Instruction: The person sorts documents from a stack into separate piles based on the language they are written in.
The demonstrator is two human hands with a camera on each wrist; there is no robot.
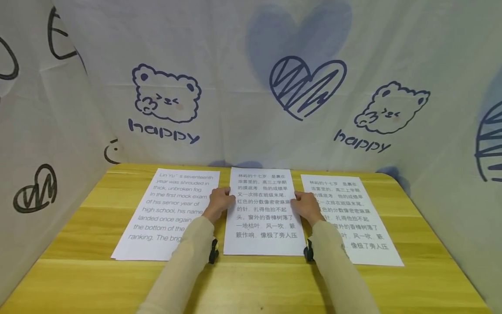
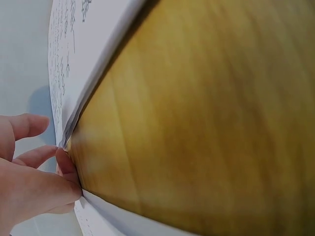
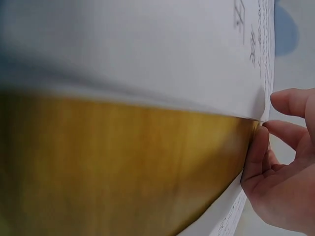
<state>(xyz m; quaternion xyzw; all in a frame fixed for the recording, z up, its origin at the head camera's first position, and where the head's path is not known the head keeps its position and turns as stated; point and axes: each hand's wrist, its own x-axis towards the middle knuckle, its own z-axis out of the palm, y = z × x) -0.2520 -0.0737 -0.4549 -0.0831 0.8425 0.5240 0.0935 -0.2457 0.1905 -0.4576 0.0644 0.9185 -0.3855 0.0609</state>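
Observation:
A white sheet (image 1: 263,246) printed with Chinese text lies on the wooden table, between two other printed papers. My left hand (image 1: 219,203) pinches its left edge at about mid-height, and my right hand (image 1: 309,207) grips the right edge opposite. In the left wrist view, bent fingertips (image 2: 66,164) meet at the paper's edge while another digit stands off it. The right wrist view shows similar curled fingers (image 3: 257,152) at the edge. English text covers the left paper (image 1: 137,248), partly hidden by my left sleeve. My right arm hides part of the Chinese-printed right paper (image 1: 376,257).
The yellow wooden table (image 1: 251,283) carries all three papers. Behind it and at both sides hangs white cloth (image 1: 235,65) with drawn bears and hearts. Dark straps (image 1: 213,251) circle my wrists. Narrow strips of wood show between the papers.

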